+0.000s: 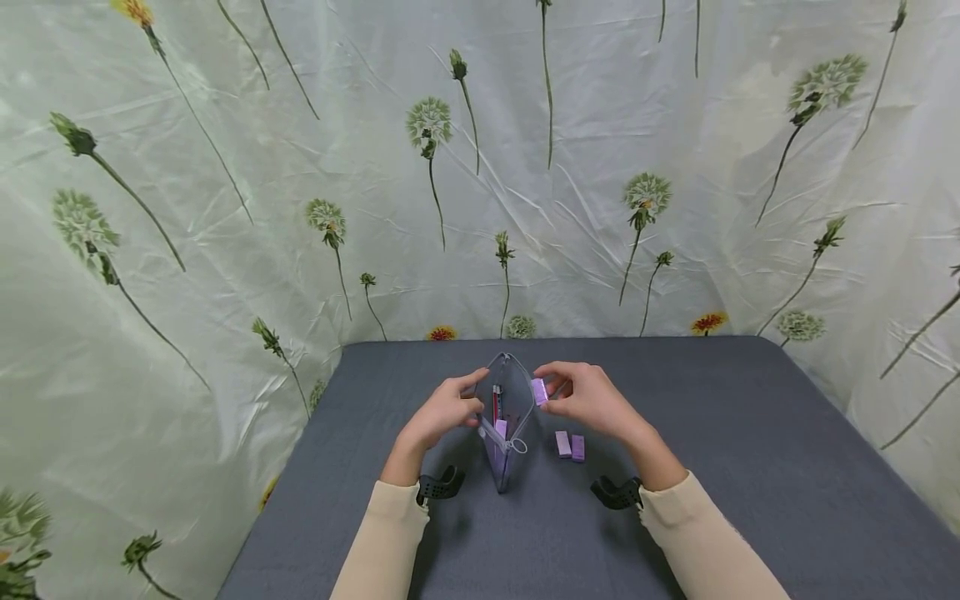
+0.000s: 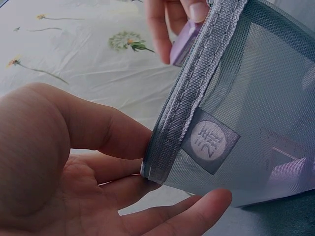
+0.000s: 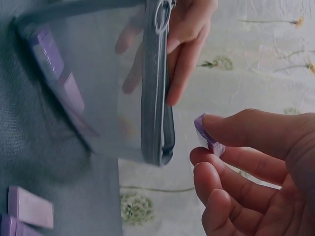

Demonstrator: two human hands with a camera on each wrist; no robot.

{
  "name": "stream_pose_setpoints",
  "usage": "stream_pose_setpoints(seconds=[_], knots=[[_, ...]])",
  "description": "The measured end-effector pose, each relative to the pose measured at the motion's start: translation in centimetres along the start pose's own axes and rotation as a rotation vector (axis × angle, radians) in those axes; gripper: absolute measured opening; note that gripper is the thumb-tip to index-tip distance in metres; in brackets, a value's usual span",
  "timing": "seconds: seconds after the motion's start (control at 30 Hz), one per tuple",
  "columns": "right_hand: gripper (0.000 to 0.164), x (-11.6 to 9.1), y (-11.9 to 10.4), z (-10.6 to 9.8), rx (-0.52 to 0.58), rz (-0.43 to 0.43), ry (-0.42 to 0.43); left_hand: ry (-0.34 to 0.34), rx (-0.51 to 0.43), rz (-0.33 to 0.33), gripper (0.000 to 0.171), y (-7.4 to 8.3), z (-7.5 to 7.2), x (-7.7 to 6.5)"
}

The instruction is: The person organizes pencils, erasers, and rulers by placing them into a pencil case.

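My left hand [image 1: 444,410] pinches the zippered rim of a translucent grey mesh pencil pouch [image 1: 497,463], which stands upright with its mouth wide open. Between thumb and fingertips of my right hand [image 1: 592,402] is a small purple eraser [image 1: 540,392], just outside the right side of the mouth. Inside the pouch lean a red pencil [image 1: 495,403] and a dark one. The right wrist view shows a purple eraser [image 3: 47,53] and a paler one [image 3: 72,93] through the mesh at the bottom. A square label [image 2: 210,141] shows near the left fingers.
On the dark grey table [image 1: 675,400], a pale eraser [image 1: 563,444] and a purple eraser [image 1: 577,448] lie side by side, right of the pouch. A white sheet with dandelion prints [image 1: 570,208] hangs behind the table. Both wrists wear black straps [image 1: 617,493].
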State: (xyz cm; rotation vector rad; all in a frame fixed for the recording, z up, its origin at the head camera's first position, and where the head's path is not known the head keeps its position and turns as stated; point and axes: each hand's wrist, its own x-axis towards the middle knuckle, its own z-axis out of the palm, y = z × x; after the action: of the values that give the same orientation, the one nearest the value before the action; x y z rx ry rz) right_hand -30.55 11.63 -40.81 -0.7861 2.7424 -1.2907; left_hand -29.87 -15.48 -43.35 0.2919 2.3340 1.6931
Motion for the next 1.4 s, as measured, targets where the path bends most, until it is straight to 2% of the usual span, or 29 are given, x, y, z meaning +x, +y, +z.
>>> stream_pose_setpoints(seconds=[0.37, 0.73, 1.0, 1.4], knots=[[0.045, 1.2, -1.8, 2.0, -0.006, 0.007, -0.066, 0.008, 0.01, -0.007, 0.066, -0.3, 0.1, 0.3], [0.044, 2.4, -2.5, 3.5, -0.028, 0.021, -0.125, 0.0, -0.001, -0.009, 0.067, -0.4, 0.0, 0.4], [0.043, 2.8, -3.0, 4.1, -0.086, -0.009, -0.131, -0.008, 0.0, -0.022, 0.067, -0.4, -0.1, 0.5], [0.045, 2.9, -3.4, 4.4, -0.089, -0.006, -0.147, -0.005, -0.002, -0.006, 0.066, -0.3, -0.2, 0.5]])
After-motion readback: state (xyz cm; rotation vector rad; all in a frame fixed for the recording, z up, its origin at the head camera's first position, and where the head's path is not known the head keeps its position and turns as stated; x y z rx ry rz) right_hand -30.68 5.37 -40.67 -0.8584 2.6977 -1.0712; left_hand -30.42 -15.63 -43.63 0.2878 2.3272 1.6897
